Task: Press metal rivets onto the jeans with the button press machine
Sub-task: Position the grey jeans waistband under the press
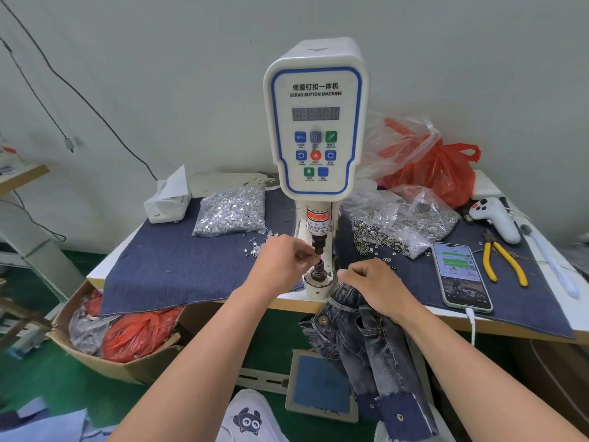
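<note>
The white servo button machine (315,122) stands at the middle of the table, its black upper die (318,245) above the spring-loaded lower die (318,271). My left hand (282,261) reaches to the gap between the dies, fingertips pinching something small there; the piece itself is too small to make out. My right hand (373,283) grips the waistband of dark washed jeans (366,333) just right of the base. The jeans hang off the table's front edge.
A bag of silver rivets (232,210) lies left of the machine and bags of ring parts (398,224) right. A phone (460,275), yellow pliers (503,263), a white controller (497,218) and a tissue box (169,199) sit on the denim-covered table. A foot pedal (322,384) is below.
</note>
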Demonstrator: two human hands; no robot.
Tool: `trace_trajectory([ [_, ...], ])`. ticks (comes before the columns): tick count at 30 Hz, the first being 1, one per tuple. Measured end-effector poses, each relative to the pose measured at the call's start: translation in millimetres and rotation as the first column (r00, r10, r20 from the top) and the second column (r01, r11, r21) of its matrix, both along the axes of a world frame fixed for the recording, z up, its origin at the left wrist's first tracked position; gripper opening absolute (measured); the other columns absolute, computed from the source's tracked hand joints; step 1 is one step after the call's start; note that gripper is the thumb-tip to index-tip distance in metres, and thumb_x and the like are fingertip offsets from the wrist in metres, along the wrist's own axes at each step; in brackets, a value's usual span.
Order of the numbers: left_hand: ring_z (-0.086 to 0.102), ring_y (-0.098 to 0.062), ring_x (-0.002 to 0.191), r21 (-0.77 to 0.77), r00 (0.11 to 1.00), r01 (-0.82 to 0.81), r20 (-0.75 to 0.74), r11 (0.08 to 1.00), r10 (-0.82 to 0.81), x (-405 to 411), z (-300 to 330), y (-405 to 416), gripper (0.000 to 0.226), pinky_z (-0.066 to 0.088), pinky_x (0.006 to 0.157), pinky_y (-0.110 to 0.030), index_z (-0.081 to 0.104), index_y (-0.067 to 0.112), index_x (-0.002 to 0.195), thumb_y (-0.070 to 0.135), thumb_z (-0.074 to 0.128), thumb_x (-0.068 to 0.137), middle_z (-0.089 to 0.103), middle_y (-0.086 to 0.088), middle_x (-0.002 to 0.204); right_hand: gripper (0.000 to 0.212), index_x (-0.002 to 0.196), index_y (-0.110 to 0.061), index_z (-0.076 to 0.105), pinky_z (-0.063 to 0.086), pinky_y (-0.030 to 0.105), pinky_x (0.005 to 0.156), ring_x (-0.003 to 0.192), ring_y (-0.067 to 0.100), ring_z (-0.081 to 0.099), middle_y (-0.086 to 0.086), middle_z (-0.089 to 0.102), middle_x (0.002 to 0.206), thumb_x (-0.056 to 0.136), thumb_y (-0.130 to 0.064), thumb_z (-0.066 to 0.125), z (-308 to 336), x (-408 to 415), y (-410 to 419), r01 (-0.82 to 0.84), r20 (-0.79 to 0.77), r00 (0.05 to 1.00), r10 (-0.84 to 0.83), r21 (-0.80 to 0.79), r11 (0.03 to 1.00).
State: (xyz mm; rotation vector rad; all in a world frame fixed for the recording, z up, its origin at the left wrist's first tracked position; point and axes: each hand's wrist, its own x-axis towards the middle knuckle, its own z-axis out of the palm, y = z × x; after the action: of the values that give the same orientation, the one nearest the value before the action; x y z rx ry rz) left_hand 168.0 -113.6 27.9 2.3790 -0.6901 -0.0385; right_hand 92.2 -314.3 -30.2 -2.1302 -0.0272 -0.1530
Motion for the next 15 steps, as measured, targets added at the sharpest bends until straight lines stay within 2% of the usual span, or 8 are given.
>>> trace_trajectory([
  [11,0.076,-0.008,0.083,-0.065,0.997,-0.042,-0.072,0.997,0.037,0.1,-2.9,0.3,0.014,0.062,0.091,-0.03,0.084,0.013,0.107,0.015,0.08,0.093,0.083,-0.002,0.097,0.056,0.062,-0.019,0.023,0.018,0.025,0.053,0.054,0.01,0.017,-0.005,0.017,0.057,0.1,-0.033,0.061,0.0,0.0,0.3,-0.005,-0.005,1.0,0.005,0.009,1.0],
  [15,0.07,0.006,0.072,-0.081,0.996,-0.043,-0.087,0.996,0.036,0.4,-5.1,0.2,0.014,0.062,0.089,-0.027,0.084,0.012,0.107,0.012,0.079,0.094,0.083,-0.001,0.096,0.056,0.06,-0.02,0.023,0.019,0.023,0.052,0.053,0.009,0.018,-0.005,0.018,0.057,0.099,-0.033,0.062,0.4,-0.5,0.5,0.0,-0.006,1.0,0.0,0.01,1.0],
])
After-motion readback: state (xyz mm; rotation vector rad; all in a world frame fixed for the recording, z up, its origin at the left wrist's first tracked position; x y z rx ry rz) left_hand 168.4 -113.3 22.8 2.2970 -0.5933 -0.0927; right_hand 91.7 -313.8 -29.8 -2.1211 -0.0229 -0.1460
